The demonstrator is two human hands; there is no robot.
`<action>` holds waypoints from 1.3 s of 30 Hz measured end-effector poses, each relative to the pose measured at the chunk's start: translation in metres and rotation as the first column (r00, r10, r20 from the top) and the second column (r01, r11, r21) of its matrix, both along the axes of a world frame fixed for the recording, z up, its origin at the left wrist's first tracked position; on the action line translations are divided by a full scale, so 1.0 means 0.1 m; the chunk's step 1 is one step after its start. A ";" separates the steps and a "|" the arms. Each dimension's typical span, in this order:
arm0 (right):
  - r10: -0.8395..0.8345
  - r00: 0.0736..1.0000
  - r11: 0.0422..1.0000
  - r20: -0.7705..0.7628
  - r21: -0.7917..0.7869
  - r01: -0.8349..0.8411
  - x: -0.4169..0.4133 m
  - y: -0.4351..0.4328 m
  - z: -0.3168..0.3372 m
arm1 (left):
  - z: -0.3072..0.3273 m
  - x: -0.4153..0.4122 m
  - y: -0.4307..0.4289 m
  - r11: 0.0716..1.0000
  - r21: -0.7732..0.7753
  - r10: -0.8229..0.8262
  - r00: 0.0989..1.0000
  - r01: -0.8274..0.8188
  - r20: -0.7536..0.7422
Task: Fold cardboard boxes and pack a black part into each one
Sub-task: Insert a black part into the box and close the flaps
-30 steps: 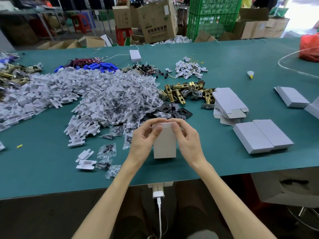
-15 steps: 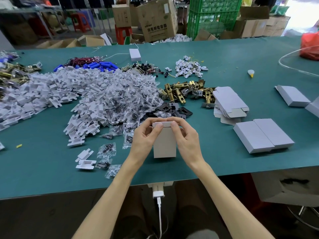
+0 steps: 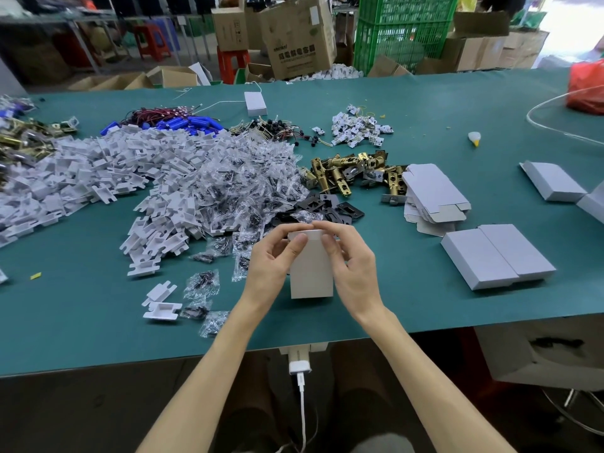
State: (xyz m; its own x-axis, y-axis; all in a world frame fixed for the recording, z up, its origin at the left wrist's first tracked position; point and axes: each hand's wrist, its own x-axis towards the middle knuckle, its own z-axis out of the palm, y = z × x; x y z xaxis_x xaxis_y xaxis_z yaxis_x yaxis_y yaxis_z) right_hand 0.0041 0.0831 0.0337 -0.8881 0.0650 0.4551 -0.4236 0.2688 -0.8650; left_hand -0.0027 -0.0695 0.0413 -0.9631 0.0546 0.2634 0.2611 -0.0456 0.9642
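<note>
Head view: left hand (image 3: 271, 266) and right hand (image 3: 351, 266) both grip the upright box (image 3: 310, 273) between them, thumbs on its top flap (image 3: 309, 236).

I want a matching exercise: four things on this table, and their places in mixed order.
1 small white cardboard box
2 flat white box blanks
3 black metal plates
4 yellow-tipped white bottle

a alone, back right on green table
b between left hand and right hand
c just behind the hands
d right of brass latches

Pairs: 1-b, 2-d, 3-c, 4-a
</note>
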 end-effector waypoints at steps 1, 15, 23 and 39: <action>-0.003 1.000 1.000 0.005 0.002 0.003 0.00 0.00 0.01 | 0.00 0.00 0.00 1.000 0.002 0.004 1.000 -0.004 0.001; -0.003 0.987 0.997 0.160 -0.076 0.015 0.01 -0.02 0.15 | -0.06 -0.06 0.06 0.997 -0.042 0.060 0.998 -0.061 -0.033; 0.009 0.995 0.999 0.101 -0.044 -0.005 0.01 0.01 0.10 | -0.06 -0.05 0.01 0.998 -0.047 0.032 0.999 -0.033 -0.031; -0.016 0.986 0.994 0.168 -0.101 0.034 0.03 -0.06 0.16 | 0.00 0.11 0.29 0.976 0.132 0.152 0.976 -0.173 0.154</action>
State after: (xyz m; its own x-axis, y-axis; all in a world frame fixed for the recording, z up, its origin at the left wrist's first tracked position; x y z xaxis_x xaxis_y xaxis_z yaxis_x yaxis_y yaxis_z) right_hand 0.0068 0.0773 0.0494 -0.9484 0.1269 0.2907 -0.2656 0.1832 -0.9465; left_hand 0.0079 -0.0402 0.0413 -0.9840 -0.1340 0.1171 0.1374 -0.1545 0.9784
